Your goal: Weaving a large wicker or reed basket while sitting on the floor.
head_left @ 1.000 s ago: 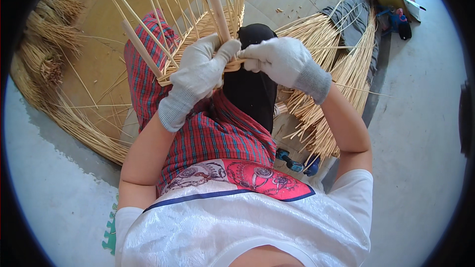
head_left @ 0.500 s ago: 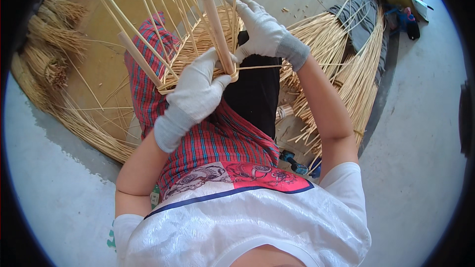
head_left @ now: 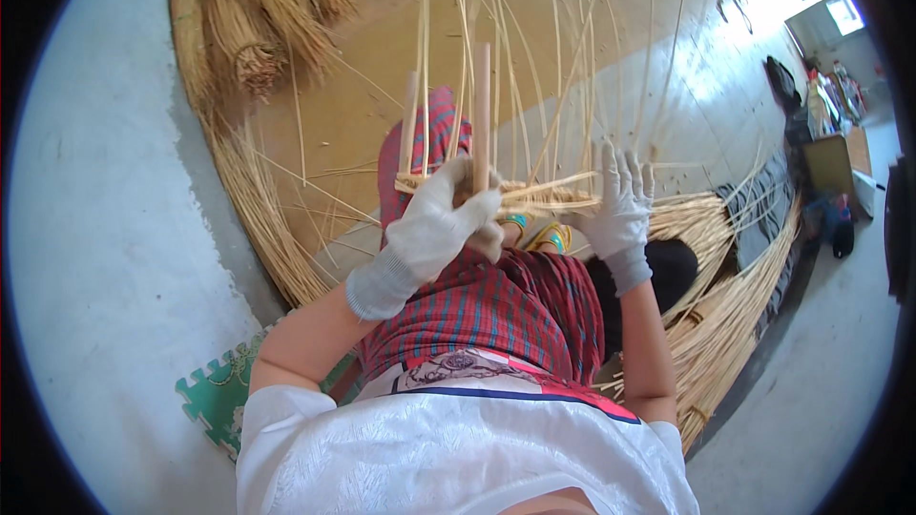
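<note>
A half-woven wicker basket (head_left: 555,197) is held over my lap, with many thin upright rods (head_left: 520,114) rising from it. Two thicker peeled sticks stand at its left end, a nearer stick (head_left: 482,114) and a farther stick (head_left: 410,124). My gloved left hand (head_left: 429,229) is wrapped round the basket's near corner at the foot of the nearer stick. At the basket's right end my gloved right hand (head_left: 618,210) is raised with its fingers stretched apart. A strand (head_left: 549,187) slants from the corner toward that hand; whether they touch is unclear.
Bundles of willow rods (head_left: 253,38) lie at the far left, and a long bundle (head_left: 262,219) curves down the left side. More loose rods (head_left: 735,315) spread on the right beside dark cloth (head_left: 759,200). A green foam mat (head_left: 219,391) lies at the lower left.
My view has swung and the basket now runs across to the right. The right hand has left the thick stick's side and opened out at the right. My left hand keeps its hold.
</note>
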The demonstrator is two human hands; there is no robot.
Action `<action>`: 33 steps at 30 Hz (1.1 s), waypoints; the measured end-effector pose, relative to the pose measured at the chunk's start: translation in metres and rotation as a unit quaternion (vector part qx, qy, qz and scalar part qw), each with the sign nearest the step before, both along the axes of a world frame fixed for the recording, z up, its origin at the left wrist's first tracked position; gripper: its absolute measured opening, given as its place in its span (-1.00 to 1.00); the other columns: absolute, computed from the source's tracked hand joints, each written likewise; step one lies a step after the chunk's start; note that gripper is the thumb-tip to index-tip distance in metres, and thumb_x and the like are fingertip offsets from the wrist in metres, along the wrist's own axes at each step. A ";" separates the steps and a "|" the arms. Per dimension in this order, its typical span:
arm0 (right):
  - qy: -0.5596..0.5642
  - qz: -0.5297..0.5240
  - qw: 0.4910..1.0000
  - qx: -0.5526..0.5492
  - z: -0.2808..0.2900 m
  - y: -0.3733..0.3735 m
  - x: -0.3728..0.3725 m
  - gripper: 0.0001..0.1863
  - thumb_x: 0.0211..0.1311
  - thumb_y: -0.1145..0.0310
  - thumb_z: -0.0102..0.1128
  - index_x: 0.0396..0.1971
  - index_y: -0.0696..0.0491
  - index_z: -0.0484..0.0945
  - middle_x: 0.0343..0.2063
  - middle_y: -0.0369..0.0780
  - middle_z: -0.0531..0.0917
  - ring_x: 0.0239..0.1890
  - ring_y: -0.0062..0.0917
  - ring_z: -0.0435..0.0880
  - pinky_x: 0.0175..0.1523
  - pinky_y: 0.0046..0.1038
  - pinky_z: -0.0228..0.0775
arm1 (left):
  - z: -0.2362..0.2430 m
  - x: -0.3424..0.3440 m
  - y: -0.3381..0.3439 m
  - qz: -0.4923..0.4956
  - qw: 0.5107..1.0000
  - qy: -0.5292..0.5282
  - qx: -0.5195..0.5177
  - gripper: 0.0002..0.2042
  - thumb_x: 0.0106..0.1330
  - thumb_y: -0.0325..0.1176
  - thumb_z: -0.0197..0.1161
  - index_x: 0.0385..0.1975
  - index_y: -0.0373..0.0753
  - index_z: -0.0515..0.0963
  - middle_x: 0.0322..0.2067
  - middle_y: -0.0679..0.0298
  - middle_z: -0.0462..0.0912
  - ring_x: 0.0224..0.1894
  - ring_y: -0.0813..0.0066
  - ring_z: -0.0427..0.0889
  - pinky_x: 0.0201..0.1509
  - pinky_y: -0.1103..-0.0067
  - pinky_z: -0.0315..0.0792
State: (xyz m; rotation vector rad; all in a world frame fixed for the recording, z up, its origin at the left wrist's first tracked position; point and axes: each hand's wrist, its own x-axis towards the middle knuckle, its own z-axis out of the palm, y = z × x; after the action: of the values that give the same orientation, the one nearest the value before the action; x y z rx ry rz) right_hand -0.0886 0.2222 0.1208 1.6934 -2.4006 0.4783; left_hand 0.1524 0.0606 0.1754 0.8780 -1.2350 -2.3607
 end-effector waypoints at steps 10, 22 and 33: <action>0.048 0.025 0.998 -0.029 -0.003 0.106 0.013 -0.66 0.06 0.14 0.26 -0.17 -0.05 0.67 -0.44 -0.25 0.52 -0.26 -0.25 0.53 -0.07 -0.16 0.30 | -0.009 0.081 0.042 -0.190 0.974 0.108 -0.056 -0.85 0.50 -0.51 0.15 -0.11 -0.24 0.29 -0.36 0.28 0.51 -0.40 0.51 0.68 -0.28 0.53 0.64; 0.057 -0.164 0.984 -0.049 -0.108 0.067 0.049 -0.77 0.10 0.30 0.29 -0.20 -0.10 0.68 -0.35 -0.28 0.68 -0.22 -0.28 0.64 -0.12 -0.17 0.42 | -0.123 -0.009 -0.089 -0.260 0.952 -0.041 -0.154 -0.73 0.19 -0.77 0.24 -0.26 -0.21 0.48 -0.35 0.35 0.51 -0.26 0.51 0.55 -0.14 0.52 0.54; -0.001 -0.131 0.991 -0.007 -0.149 0.035 0.026 -0.82 0.09 0.38 0.29 -0.28 -0.16 0.60 -0.41 -0.33 0.61 -0.25 -0.32 0.61 -0.18 -0.19 0.34 | -0.140 -0.028 -0.123 -0.257 0.960 -0.099 -0.042 -0.76 0.28 -0.69 0.26 -0.19 -0.24 0.40 -0.27 0.26 0.51 -0.24 0.41 0.66 -0.06 0.46 0.67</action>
State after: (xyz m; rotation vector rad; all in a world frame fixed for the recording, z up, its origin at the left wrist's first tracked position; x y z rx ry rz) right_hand -0.0630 0.2567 -0.0282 1.3432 -2.5623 0.4540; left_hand 0.1243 -0.0620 0.0355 0.8629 -1.8176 -2.6239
